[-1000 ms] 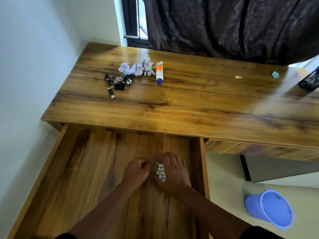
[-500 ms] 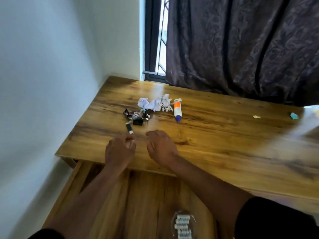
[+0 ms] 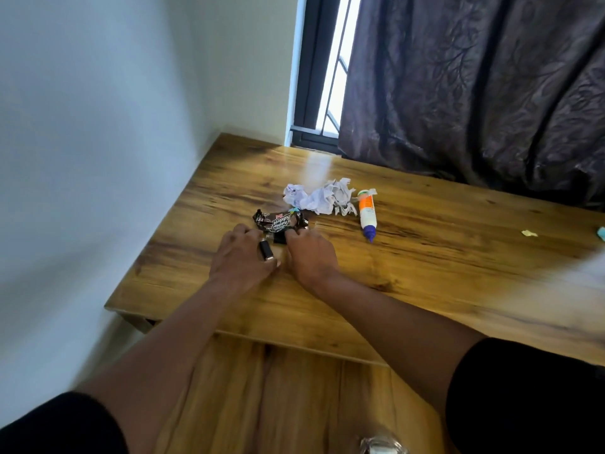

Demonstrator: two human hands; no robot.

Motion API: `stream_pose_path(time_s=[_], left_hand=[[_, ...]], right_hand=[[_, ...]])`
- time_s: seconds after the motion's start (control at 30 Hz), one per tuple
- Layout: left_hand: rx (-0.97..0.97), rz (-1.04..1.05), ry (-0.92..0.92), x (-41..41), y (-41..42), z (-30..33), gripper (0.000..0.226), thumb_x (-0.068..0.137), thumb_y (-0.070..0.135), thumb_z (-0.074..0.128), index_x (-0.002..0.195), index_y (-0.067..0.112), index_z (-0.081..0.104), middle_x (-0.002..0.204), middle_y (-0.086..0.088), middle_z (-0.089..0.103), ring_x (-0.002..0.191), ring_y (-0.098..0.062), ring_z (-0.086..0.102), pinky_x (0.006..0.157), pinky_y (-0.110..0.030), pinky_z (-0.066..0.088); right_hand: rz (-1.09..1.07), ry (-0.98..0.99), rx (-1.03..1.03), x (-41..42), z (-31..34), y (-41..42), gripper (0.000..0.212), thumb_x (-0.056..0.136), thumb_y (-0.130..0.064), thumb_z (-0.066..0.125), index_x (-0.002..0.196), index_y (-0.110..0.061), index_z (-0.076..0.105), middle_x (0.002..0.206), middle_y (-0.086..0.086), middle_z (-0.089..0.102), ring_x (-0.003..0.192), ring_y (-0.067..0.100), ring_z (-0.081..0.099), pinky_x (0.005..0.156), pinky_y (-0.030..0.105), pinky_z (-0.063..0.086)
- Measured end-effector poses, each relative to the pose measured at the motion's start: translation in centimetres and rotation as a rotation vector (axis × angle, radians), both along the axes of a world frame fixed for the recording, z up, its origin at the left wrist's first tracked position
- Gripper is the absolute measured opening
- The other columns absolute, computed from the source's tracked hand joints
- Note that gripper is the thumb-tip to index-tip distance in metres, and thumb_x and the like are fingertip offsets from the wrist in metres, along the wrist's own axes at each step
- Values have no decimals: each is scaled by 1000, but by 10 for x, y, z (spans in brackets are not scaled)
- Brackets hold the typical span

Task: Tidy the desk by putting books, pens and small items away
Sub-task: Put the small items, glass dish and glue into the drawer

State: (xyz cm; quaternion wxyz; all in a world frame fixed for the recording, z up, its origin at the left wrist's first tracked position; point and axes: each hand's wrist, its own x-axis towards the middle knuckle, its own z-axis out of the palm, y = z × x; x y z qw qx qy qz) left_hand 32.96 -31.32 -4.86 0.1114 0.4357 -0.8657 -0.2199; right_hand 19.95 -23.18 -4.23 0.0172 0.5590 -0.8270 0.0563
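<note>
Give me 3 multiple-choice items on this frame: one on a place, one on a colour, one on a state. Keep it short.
1. Where does the glue bottle lie?
A. in the drawer
B. on the desk, right of the crumpled paper
C. on the floor

2. What colour is the glue bottle's cap?
A. blue
B. red
C. green

3. How is the drawer?
A. shut
B. taken out
C. pulled open

Answers:
1. B, it lies on the desk beside the paper.
2. A, the tip toward the camera is blue.
3. C, its wooden floor shows below the desk edge, under both arms.
</note>
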Motion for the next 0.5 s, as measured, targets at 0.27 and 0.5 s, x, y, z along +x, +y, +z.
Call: stream_pose_path(time_s=[0.27, 0.5], left_hand=[[7, -45, -12, 0, -6, -2, 65, 68, 55, 84, 121, 20, 65, 121, -1, 55, 116, -25, 51, 97, -36, 46], [48, -75, 47, 17, 10, 6, 77, 71, 44, 87, 139, 21, 58, 131, 1, 56, 117, -22, 57, 96, -36, 47]], right_hand=[[-17, -26, -62, -3, -5, -13, 26, 98, -29, 63, 120, -15, 63, 114, 9, 60, 102, 28, 62, 70, 35, 45], [-138, -339, -65, 12, 5, 5, 33, 89, -42, 65, 72, -14, 58, 80, 10, 61, 70, 27, 61, 52, 28, 32]])
